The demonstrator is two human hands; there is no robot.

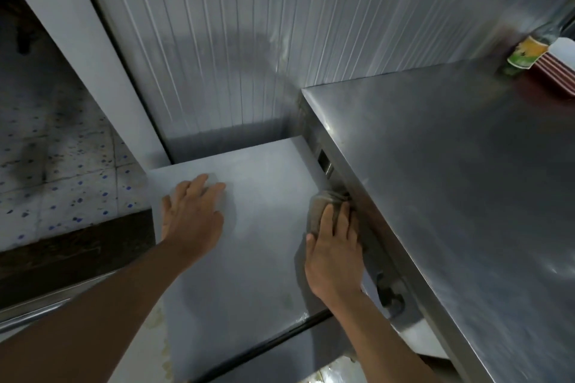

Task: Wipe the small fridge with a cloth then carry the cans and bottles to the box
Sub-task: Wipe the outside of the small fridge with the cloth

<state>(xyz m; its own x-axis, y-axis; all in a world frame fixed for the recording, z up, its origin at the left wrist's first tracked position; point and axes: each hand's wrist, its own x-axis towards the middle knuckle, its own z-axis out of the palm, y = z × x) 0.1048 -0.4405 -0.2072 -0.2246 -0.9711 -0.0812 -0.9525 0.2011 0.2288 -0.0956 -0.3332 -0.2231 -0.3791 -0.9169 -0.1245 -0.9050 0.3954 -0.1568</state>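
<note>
From the head view, the person leans over the small fridge (pixel 249 242), looking down on its pale flat top. The left hand (pixel 191 214) lies flat on that top with fingers straight and slightly spread, holding nothing; I take it as a brace, steadying the body and the fridge while the other hand works.

The right hand (pixel 334 252) presses a grey-brown cloth (pixel 323 205) onto the fridge top, fingers laid over it rather than bunched round it. The cloth sticks out ahead of the fingertips, right at the edge where the fridge meets the side of a stainless steel worktop (pixel 451 180). That tight seam just right of the hand is likely where dirt gathers, which would explain pushing the cloth hard up against it. So the wiping looks underway, and the carrying has not begun.

Well beyond the right hand, on the far corner of the worktop, stands a glass bottle (pixel 525 54) with a yellow and green label, touching a red-and-white striped container (pixel 557 67) beside it. Both are blurred, so no writing or brand can be read on either. No cans and no box are in view.

Left of the left hand, past the fridge, there is speckled tiled floor (pixel 62 171); ahead of both hands rises a ribbed metal wall (pixel 233 25).
</note>
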